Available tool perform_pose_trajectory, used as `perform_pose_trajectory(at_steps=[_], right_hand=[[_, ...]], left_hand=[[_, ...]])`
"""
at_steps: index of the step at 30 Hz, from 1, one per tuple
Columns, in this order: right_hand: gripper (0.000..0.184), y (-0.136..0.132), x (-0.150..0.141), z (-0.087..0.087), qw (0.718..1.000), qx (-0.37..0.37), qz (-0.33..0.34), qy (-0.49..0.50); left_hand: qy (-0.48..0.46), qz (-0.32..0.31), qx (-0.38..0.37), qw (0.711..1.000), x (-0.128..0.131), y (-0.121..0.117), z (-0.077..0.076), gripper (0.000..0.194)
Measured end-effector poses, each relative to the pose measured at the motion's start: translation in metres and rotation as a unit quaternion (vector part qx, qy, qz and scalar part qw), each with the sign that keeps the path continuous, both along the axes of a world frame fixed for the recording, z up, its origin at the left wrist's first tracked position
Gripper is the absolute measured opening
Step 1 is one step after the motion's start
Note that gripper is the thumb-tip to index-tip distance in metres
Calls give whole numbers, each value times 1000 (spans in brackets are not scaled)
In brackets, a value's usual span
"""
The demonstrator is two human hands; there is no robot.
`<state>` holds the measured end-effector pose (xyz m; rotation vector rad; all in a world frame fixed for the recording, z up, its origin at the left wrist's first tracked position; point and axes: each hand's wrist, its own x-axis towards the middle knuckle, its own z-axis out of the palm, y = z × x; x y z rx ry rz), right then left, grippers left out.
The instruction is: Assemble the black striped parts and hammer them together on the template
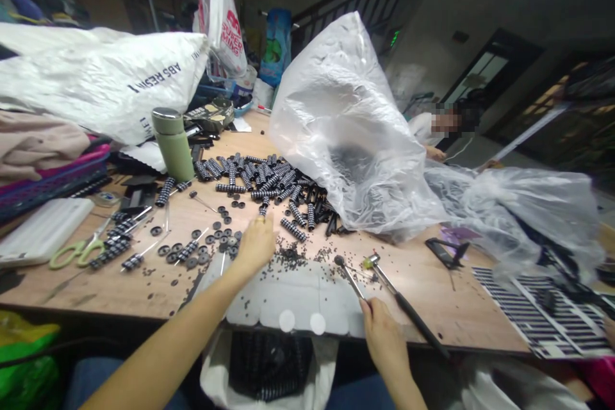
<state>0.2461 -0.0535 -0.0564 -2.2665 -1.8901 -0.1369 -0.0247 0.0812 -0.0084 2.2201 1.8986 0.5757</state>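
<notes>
My left hand (pixel 254 245) reaches forward over the wooden table (pixel 120 282), its fingers curled down among small black discs (pixel 211 243) and tiny black beads (pixel 288 255); what it pinches is hidden. My right hand (pixel 382 333) grips a thin metal rod (pixel 350 277) with a black disc on its tip, held over a white tray (pixel 298 301) at the table's front edge. A second rod with a black handle (pixel 408 311) lies beside it. A heap of black-and-white striped rollers (pixel 269 182) spreads behind my left hand.
A big clear plastic bag (pixel 350 134) stands mid-table, another (pixel 519 205) to its right. A green flask (pixel 173 144), green scissors (pixel 77 251) and white sacks (pixel 96 77) sit at the left. A bag of finished rollers (pixel 269 365) hangs below the edge. Another person sits at the far right.
</notes>
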Motion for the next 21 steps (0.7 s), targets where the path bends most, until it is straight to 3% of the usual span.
perform_pose_trajectory(at_steps=[1, 4, 6, 9, 13, 16, 21], right_hand=[[46, 1, 3, -6, 1000, 12, 12, -3], [43, 4, 10, -16, 998, 36, 49, 23], [36, 9, 11, -16, 995, 49, 67, 60], [27, 23, 9, -8, 987, 71, 96, 109], [19, 49, -10, 6, 970, 100, 140, 170], [15, 67, -34, 18, 953, 107, 172, 224], [25, 89, -77, 48, 896, 117, 198, 379]], left_hand=[[-6, 32, -18, 999, -8, 26, -3, 53], [-19, 23, -45, 999, -24, 88, -16, 66], [-34, -3, -50, 998, -30, 110, -25, 69], [-66, -30, -30, 997, -32, 120, -33, 56], [-113, -30, 15, 993, -30, 109, -33, 46], [-188, -24, 39, 981, -24, 85, -32, 46], [-405, -69, 33, 911, -13, 21, -25, 49]])
